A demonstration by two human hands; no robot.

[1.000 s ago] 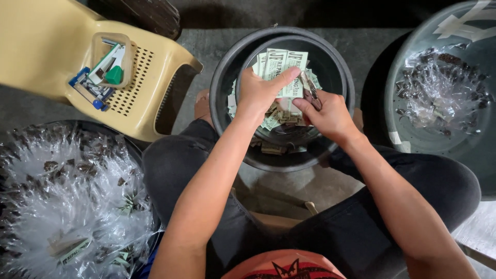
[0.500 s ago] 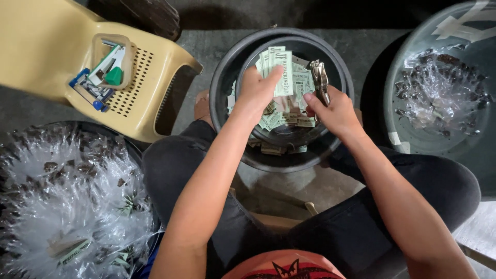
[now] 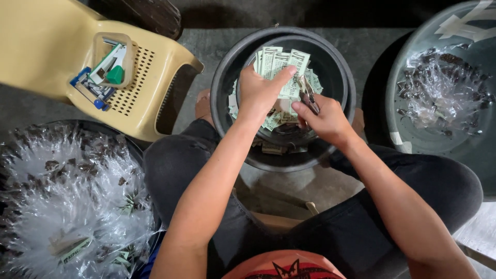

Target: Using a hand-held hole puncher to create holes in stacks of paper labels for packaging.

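The left hand (image 3: 261, 93) pinches a fan of green-printed paper labels (image 3: 279, 64) above the dark round basin (image 3: 227, 77). The right hand (image 3: 323, 119) grips a small metal stapler (image 3: 308, 93) beside them. More labels lie inside the basin.

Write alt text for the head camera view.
A seated person's left hand holds a fan of green-and-white paper slips over a dark round tub while the right hand holds a small metal tool. A tan plastic stool stands at left.
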